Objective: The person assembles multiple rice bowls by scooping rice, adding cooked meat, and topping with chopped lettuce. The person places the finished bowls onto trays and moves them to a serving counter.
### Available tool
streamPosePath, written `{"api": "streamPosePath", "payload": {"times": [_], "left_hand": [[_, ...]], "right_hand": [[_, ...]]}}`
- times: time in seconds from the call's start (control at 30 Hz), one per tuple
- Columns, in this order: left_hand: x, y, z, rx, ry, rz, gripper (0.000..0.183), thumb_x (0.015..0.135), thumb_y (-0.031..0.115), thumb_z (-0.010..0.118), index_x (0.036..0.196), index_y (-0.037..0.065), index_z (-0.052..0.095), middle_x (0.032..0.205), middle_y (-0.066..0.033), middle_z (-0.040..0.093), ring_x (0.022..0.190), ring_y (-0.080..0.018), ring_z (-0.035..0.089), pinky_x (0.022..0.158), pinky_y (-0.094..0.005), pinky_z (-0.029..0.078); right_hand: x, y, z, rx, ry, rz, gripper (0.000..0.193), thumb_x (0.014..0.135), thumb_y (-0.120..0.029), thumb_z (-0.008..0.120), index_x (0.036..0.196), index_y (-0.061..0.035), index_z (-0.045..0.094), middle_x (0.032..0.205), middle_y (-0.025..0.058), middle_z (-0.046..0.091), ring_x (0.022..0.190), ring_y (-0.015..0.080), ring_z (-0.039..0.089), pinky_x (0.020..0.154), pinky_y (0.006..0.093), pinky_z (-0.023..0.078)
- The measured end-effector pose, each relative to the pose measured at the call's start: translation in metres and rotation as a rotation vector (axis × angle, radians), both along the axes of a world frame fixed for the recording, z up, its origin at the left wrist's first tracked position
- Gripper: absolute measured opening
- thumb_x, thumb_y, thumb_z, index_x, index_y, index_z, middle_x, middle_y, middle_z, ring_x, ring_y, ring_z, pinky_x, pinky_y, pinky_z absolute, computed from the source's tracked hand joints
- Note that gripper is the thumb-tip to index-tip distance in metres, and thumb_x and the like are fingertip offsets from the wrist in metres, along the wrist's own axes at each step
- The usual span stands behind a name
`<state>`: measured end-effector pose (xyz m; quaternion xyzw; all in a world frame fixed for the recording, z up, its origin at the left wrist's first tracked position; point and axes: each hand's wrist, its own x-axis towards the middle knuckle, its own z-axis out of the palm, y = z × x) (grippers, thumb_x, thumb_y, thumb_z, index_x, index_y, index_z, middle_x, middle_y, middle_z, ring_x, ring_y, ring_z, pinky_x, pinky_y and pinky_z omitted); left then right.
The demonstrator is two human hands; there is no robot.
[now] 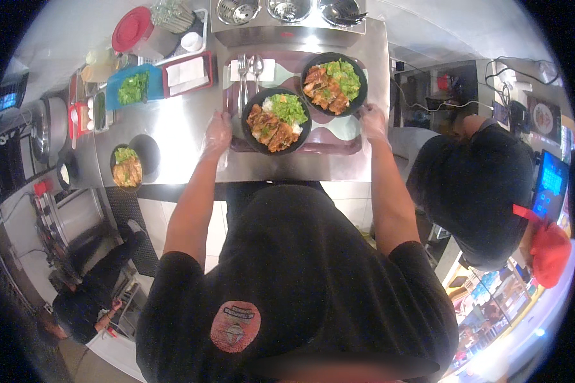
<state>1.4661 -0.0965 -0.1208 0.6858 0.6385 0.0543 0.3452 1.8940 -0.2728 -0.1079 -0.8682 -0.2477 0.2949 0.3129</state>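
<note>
A patterned serving tray (326, 145) in maroon, pink and pale green lies on the steel counter in front of me. My left hand (218, 134), in a clear plastic glove, is closed on its left edge. On the opposite edge my right hand (374, 121), gloved as well, grips with the fingers partly hidden. Two black bowls (256, 144) of rice, sauced sliced meat and chopped lettuce stand on the tray, one nearer and one farther right. At the tray's back left, a fork (242, 75) and a spoon (256, 66) lie over a white napkin (267, 70).
Left on the counter sits another food bowl (127, 169), beside an empty dark one (147, 156). Behind are a blue tub of lettuce (133, 88), a maroon box (186, 73) and steel containers (289, 9). One person (473, 185) bends close at right; another (96, 281) is lower left.
</note>
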Motion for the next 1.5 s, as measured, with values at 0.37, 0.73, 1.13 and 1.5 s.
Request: {"api": "streamPosePath", "payload": {"times": [0.37, 0.73, 1.13, 1.5], "left_hand": [[-0.002, -0.010, 0.009, 0.294, -0.244, -0.034, 0.033, 0.108, 0.032, 0.045, 0.107, 0.001, 0.057, 0.090, -0.0228, 0.063, 0.082, -0.0404, 0.061, 0.078, -0.0480, 0.047], [-0.046, -0.032, 0.051, 0.274, -0.412, -0.285, 0.029, 0.106, 0.029, 0.050, 0.107, 0.001, 0.058, 0.092, -0.0148, 0.062, 0.089, -0.0249, 0.059, 0.084, -0.0402, 0.048], [-0.068, -0.095, 0.012, 0.179, -0.513, -0.764, 0.033, 0.105, 0.033, 0.053, 0.107, 0.002, 0.061, 0.098, -0.0104, 0.064, 0.091, -0.0238, 0.059, 0.085, -0.0419, 0.048], [0.044, -0.109, 0.092, 0.317, -0.425, -1.305, 0.029, 0.103, 0.028, 0.052, 0.094, 0.001, 0.057, 0.082, -0.0097, 0.056, 0.078, -0.0214, 0.053, 0.077, -0.0386, 0.047]], "right_hand": [[-0.039, -0.053, -0.070, 0.514, 0.409, -0.430, 0.014, 0.093, -0.004, 0.067, 0.106, -0.0013, 0.061, 0.094, 0.0050, 0.068, 0.086, 0.0148, 0.067, 0.081, 0.0299, 0.054], [-0.152, -0.179, -0.005, 0.357, 0.085, -0.610, 0.020, 0.092, -0.014, 0.067, 0.104, 0.0012, 0.067, 0.093, 0.0108, 0.071, 0.086, 0.0188, 0.066, 0.081, 0.0350, 0.052], [-0.363, -0.367, 0.015, 0.458, 0.126, -1.047, 0.027, 0.092, -0.011, 0.062, 0.117, -0.0007, 0.062, 0.102, 0.0111, 0.068, 0.099, 0.0222, 0.063, 0.091, 0.0374, 0.050], [-0.469, -0.395, 0.001, 0.536, 0.084, -1.516, 0.024, 0.091, -0.024, 0.068, 0.094, 0.0001, 0.067, 0.082, 0.0126, 0.068, 0.077, 0.0214, 0.064, 0.074, 0.0390, 0.050]]}}
